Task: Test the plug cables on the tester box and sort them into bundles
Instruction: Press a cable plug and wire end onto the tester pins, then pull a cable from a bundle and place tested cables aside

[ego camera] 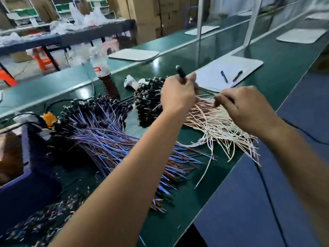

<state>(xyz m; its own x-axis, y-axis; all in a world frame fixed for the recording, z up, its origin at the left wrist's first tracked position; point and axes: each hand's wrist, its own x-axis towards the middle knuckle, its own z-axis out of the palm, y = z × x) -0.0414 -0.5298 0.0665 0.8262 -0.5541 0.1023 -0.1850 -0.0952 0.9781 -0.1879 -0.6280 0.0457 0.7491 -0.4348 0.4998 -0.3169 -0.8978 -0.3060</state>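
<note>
No legible writing; bottle (99,65) label is red, blurred. Left hand (178,97) grips a black plug cable (180,73), raised over the white-wire bundle (219,125). Right hand (243,107) pinches its wire. Blue-wire bundle (106,132) lies left. Green worktop (284,68) carries white pads, two pens. Room: shelving, cartons, orange stools.

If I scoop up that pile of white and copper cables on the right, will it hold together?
Probably not. The white and copper cables are thin and lie splayed in loose curves, so they would likely droop and fan apart. The black plugs clustered at one end look denser, so that end would probably sag first.
</note>
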